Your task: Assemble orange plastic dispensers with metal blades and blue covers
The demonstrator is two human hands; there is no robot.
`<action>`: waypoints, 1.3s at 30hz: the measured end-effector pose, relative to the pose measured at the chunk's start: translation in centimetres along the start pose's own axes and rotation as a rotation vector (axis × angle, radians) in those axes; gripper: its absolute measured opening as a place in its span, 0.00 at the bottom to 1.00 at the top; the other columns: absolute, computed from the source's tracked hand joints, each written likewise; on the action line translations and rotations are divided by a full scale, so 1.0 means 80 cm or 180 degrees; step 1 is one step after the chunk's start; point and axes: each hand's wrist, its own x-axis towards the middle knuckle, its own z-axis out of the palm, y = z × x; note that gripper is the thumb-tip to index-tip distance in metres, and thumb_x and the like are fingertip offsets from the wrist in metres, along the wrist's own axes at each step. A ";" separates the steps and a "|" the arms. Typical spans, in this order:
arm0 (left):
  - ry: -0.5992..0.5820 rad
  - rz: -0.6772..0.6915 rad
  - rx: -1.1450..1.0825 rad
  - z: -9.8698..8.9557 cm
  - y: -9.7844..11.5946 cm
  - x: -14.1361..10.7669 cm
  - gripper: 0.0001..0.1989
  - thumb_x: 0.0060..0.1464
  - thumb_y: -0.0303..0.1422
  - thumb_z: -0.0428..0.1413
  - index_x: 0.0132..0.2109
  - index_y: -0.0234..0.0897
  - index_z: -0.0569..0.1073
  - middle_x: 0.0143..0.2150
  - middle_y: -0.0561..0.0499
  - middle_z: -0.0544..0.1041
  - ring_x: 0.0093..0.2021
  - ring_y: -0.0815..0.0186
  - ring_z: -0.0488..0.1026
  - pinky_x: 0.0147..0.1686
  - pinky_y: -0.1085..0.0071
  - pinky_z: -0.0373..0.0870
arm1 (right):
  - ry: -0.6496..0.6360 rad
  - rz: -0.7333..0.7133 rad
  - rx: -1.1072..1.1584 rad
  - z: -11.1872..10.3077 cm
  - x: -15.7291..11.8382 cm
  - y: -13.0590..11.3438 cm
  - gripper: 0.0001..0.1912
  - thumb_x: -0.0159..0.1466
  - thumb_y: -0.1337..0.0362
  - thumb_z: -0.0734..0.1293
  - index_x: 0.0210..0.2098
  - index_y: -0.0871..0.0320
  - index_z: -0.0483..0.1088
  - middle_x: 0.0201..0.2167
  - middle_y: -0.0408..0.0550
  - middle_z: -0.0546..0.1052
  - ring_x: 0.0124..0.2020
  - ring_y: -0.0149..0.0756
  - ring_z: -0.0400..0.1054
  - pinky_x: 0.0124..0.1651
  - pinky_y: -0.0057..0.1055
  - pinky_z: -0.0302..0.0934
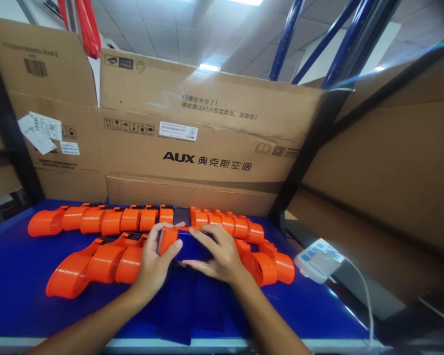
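My left hand (157, 259) is closed around an orange tape dispenser (167, 238) with a toothed edge on its left side. My thumb lies on its near face. A glossy dark blue flat piece (192, 246) joins the dispenser on the right; I cannot tell whether it is film or part of the dispenser. My right hand (220, 251) pinches this blue piece between the thumb below and the fingers above. Dark blue sheets (187, 308) lie on the table below my hands.
Orange dispensers stand in a back row (92, 219) and a front row (103, 264) on the blue tabletop (15, 276). A white device with a cable (318, 260) sits at the right edge. Cardboard panels (207, 138) wall off the back, and a dark post (299, 158) rises at right.
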 end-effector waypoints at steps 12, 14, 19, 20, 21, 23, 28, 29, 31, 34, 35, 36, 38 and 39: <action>-0.0049 0.0225 0.0054 -0.009 -0.010 0.006 0.24 0.51 0.36 0.70 0.51 0.43 0.69 0.57 0.44 0.80 0.58 0.52 0.77 0.62 0.53 0.68 | 0.0032 0.0047 -0.0025 0.001 0.001 -0.003 0.35 0.58 0.47 0.78 0.61 0.54 0.72 0.48 0.58 0.78 0.48 0.50 0.75 0.50 0.47 0.74; -0.0087 0.0246 0.0063 -0.010 -0.010 0.006 0.24 0.51 0.36 0.69 0.52 0.43 0.70 0.57 0.45 0.80 0.59 0.52 0.77 0.62 0.54 0.69 | 0.0045 0.0074 -0.0016 0.001 -0.001 -0.003 0.36 0.58 0.48 0.78 0.61 0.54 0.72 0.49 0.58 0.78 0.48 0.51 0.75 0.50 0.48 0.74; -0.0379 0.0385 -0.0031 -0.012 -0.011 0.003 0.32 0.56 0.41 0.66 0.65 0.44 0.66 0.65 0.41 0.74 0.65 0.48 0.71 0.63 0.54 0.68 | 0.0204 0.0478 0.0377 -0.002 0.000 -0.004 0.36 0.58 0.50 0.78 0.62 0.54 0.70 0.51 0.58 0.78 0.50 0.52 0.75 0.54 0.49 0.71; -0.0517 0.0460 -0.0015 -0.012 -0.010 0.002 0.35 0.57 0.41 0.65 0.67 0.44 0.64 0.68 0.40 0.71 0.67 0.47 0.69 0.64 0.54 0.67 | 0.0257 0.0658 0.0539 -0.003 0.000 -0.003 0.33 0.60 0.51 0.76 0.62 0.54 0.70 0.52 0.58 0.78 0.51 0.52 0.75 0.55 0.49 0.70; -0.0673 0.0542 0.0038 -0.013 -0.011 0.000 0.36 0.57 0.42 0.65 0.69 0.44 0.63 0.70 0.40 0.69 0.69 0.47 0.66 0.66 0.54 0.65 | 0.0310 0.0864 0.0713 -0.002 0.001 -0.003 0.30 0.62 0.52 0.74 0.61 0.53 0.70 0.52 0.57 0.78 0.51 0.52 0.75 0.56 0.49 0.69; -0.1033 0.0690 0.0271 -0.016 -0.011 -0.002 0.40 0.57 0.41 0.65 0.72 0.44 0.59 0.72 0.40 0.64 0.72 0.46 0.61 0.69 0.52 0.60 | 0.0426 0.1328 0.1102 0.001 0.003 -0.001 0.21 0.68 0.53 0.68 0.58 0.53 0.72 0.51 0.55 0.79 0.51 0.50 0.75 0.55 0.47 0.69; -0.1541 0.1014 0.1401 -0.026 -0.012 -0.012 0.49 0.56 0.40 0.66 0.76 0.48 0.49 0.78 0.41 0.50 0.77 0.43 0.46 0.72 0.41 0.47 | 0.0528 0.2462 0.2168 0.026 0.004 0.002 0.21 0.74 0.47 0.59 0.46 0.55 0.75 0.43 0.50 0.81 0.45 0.45 0.75 0.52 0.41 0.68; -0.1594 0.1092 0.1654 -0.026 -0.011 -0.014 0.51 0.55 0.40 0.67 0.77 0.49 0.47 0.79 0.41 0.47 0.77 0.42 0.44 0.72 0.38 0.45 | 0.0568 0.2657 0.2308 0.033 0.003 0.001 0.22 0.73 0.45 0.59 0.44 0.55 0.75 0.42 0.50 0.81 0.45 0.45 0.74 0.53 0.42 0.68; -0.1669 0.1253 0.2140 -0.023 -0.009 -0.017 0.57 0.52 0.42 0.69 0.77 0.50 0.42 0.80 0.41 0.41 0.77 0.39 0.39 0.71 0.34 0.44 | 0.0574 0.2897 0.2507 0.043 0.001 -0.002 0.24 0.72 0.43 0.59 0.44 0.56 0.76 0.43 0.50 0.81 0.49 0.47 0.74 0.57 0.43 0.66; -0.1534 0.1463 0.2732 -0.012 -0.005 -0.021 0.66 0.45 0.42 0.72 0.77 0.50 0.35 0.80 0.38 0.35 0.77 0.35 0.37 0.68 0.31 0.50 | 0.0550 0.3003 0.2541 0.050 -0.002 -0.007 0.27 0.71 0.41 0.60 0.48 0.56 0.76 0.46 0.51 0.81 0.54 0.48 0.71 0.61 0.44 0.62; -0.1419 0.1546 0.2884 -0.008 -0.005 -0.022 0.67 0.44 0.40 0.73 0.77 0.49 0.36 0.79 0.36 0.34 0.77 0.34 0.38 0.67 0.31 0.53 | 0.0519 0.3019 0.2506 0.050 -0.003 -0.008 0.27 0.71 0.41 0.60 0.47 0.56 0.76 0.46 0.51 0.81 0.54 0.48 0.71 0.61 0.43 0.62; -0.1285 0.1646 0.3019 -0.004 -0.005 -0.023 0.67 0.43 0.38 0.74 0.77 0.49 0.38 0.79 0.36 0.34 0.77 0.34 0.40 0.67 0.32 0.55 | 0.0471 0.3035 0.2470 0.050 -0.004 -0.009 0.26 0.70 0.41 0.60 0.46 0.56 0.76 0.45 0.50 0.81 0.53 0.48 0.72 0.60 0.42 0.63; -0.1030 0.1907 0.3253 0.001 -0.003 -0.023 0.61 0.42 0.34 0.73 0.76 0.47 0.46 0.77 0.34 0.40 0.75 0.34 0.46 0.66 0.35 0.60 | 0.0371 0.3079 0.2416 0.049 -0.005 -0.009 0.25 0.70 0.41 0.60 0.42 0.56 0.76 0.42 0.49 0.81 0.48 0.46 0.73 0.56 0.41 0.64; -0.0939 0.2049 0.3371 0.003 -0.001 -0.022 0.57 0.42 0.32 0.73 0.74 0.46 0.52 0.75 0.34 0.45 0.74 0.36 0.50 0.66 0.36 0.62 | 0.0342 0.3099 0.2394 0.049 -0.005 -0.009 0.25 0.70 0.42 0.60 0.40 0.56 0.75 0.40 0.49 0.80 0.45 0.45 0.73 0.55 0.40 0.65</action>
